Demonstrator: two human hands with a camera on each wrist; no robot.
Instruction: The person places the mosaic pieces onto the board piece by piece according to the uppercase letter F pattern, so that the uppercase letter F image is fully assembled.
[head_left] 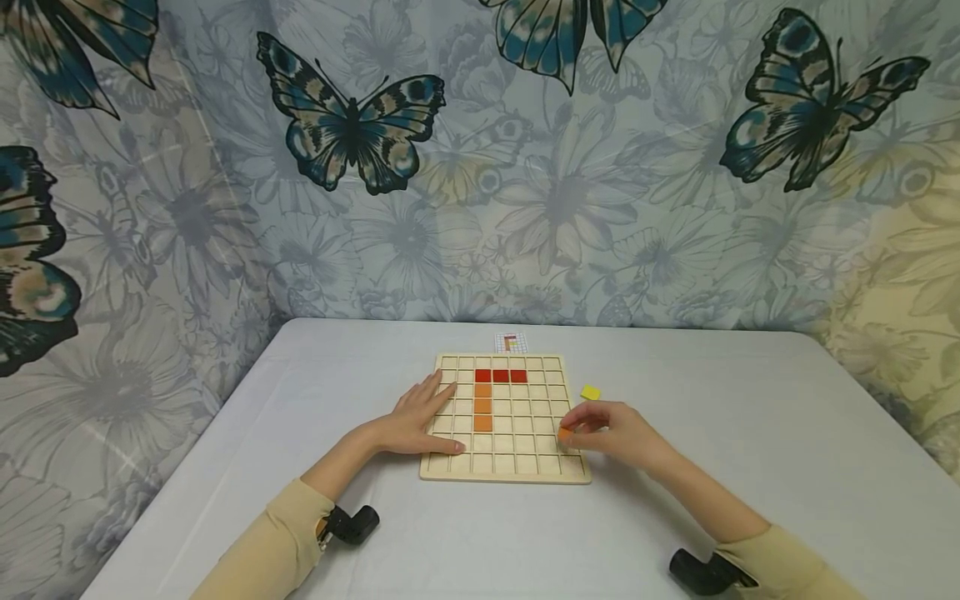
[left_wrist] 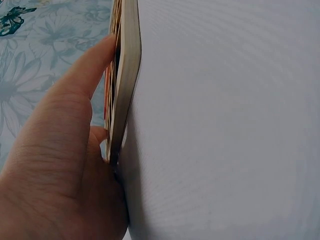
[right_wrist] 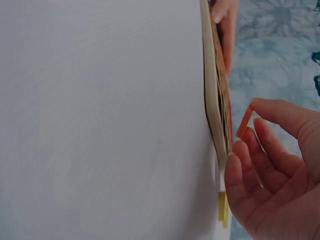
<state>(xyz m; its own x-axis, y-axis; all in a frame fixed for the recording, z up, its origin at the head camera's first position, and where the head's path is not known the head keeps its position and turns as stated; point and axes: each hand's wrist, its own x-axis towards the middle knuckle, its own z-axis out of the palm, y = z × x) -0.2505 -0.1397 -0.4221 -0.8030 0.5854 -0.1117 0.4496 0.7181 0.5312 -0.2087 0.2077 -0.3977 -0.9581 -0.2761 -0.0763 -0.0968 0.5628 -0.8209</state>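
Observation:
A square wooden grid board [head_left: 525, 467] lies on the white table, with three red tiles [head_left: 501, 376] in a row and orange tiles [head_left: 483, 406] running down below the leftmost red one. My left hand [head_left: 412, 421] rests spread on the board's left side, thumb on the lower left cells. In the left wrist view the thumb [left_wrist: 95, 70] lies along the board's edge. My right hand [head_left: 618, 429] pinches an orange tile [right_wrist: 244, 121] between thumb and fingertips, over the board's right edge. A yellow tile [head_left: 590, 392] lies on the table just beyond that hand.
A small printed pattern card [head_left: 511, 342] lies behind the board's far edge. White cloth covers the table [head_left: 225, 467], which stands against a butterfly-patterned backdrop [head_left: 480, 208]. In the right wrist view, yellow tiles [right_wrist: 222, 207] show beside the board.

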